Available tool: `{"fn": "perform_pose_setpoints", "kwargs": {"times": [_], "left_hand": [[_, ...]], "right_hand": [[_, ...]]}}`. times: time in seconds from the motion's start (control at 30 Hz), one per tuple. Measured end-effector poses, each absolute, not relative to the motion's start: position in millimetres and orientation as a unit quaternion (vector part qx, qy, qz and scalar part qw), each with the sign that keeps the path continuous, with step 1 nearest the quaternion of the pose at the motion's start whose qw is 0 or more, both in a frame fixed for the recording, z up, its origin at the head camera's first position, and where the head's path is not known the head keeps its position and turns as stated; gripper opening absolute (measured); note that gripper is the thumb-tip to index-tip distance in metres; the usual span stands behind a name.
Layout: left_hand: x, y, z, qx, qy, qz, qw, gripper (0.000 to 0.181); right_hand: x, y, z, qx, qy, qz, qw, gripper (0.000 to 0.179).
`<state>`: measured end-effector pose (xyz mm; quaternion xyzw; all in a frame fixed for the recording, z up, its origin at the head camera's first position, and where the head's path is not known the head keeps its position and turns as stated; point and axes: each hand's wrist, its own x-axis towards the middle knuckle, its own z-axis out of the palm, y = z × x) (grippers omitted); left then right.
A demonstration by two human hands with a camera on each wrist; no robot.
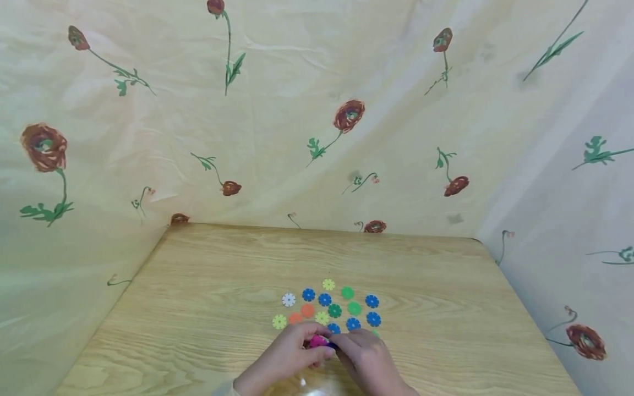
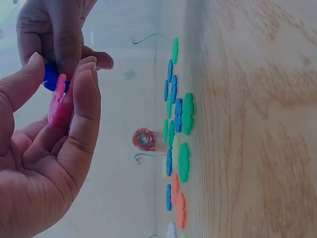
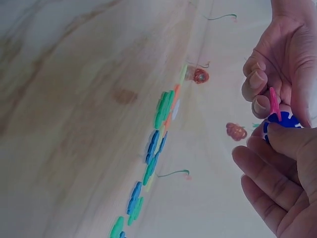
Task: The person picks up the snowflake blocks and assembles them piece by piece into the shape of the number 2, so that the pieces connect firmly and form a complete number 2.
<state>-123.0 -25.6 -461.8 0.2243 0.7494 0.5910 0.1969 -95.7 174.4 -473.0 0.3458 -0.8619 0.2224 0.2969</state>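
Between the two hands, close over the table's near side, a pink notched disc [image 2: 58, 106] and a blue notched disc [image 3: 282, 120] meet edge to edge, set crosswise. My left hand [image 1: 292, 349] grips the pink disc between thumb and curled fingers. With thumb and fingers, my right hand [image 1: 369, 357] pinches the blue disc. In the right wrist view, the pink disc stands on edge at a slot in the blue one. Fingers hide much of both discs in the head view.
Beyond the hands, several flat notched discs lie spread on the wooden table [image 1: 208, 308]: a white disc [image 1: 289, 300], an orange disc [image 1: 307, 311], a green disc [image 1: 347, 292], a blue disc [image 1: 372, 301] and a yellow disc [image 1: 328, 284]. A flowered curtain [image 1: 277, 126] surrounds the table.
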Motion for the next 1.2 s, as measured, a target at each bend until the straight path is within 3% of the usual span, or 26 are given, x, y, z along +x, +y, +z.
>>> {"fn": "perform_pose_setpoints", "kwargs": {"times": [0.07, 0.13, 0.33, 0.53, 0.73, 1.2], "left_hand": [[-123, -26, -463, 0.229, 0.75, 0.59, 0.193, 0.021], [-123, -26, -464, 0.231, 0.754, 0.586, 0.186, 0.02], [-125, -31, -467, 0.224, 0.778, 0.566, 0.157, 0.021], [-126, -37, -469, 0.213, 0.791, 0.557, 0.136, 0.024], [-128, -41, -469, 0.199, 0.795, 0.556, 0.14, 0.024], [-129, -46, -465, 0.179, 0.802, 0.549, 0.15, 0.022]], "right_hand": [[-95, 175, -473, 0.342, -0.864, 0.227, 0.291, 0.035], [-95, 175, -473, 0.34, -0.865, 0.23, 0.289, 0.04], [-98, 181, -473, 0.315, -0.882, 0.22, 0.273, 0.032], [-103, 193, -471, 0.255, -0.926, 0.182, 0.209, 0.027], [-108, 207, -471, 0.197, -0.962, 0.145, 0.121, 0.023], [-123, 226, -482, 0.102, -0.987, 0.125, 0.01, 0.025]]}}
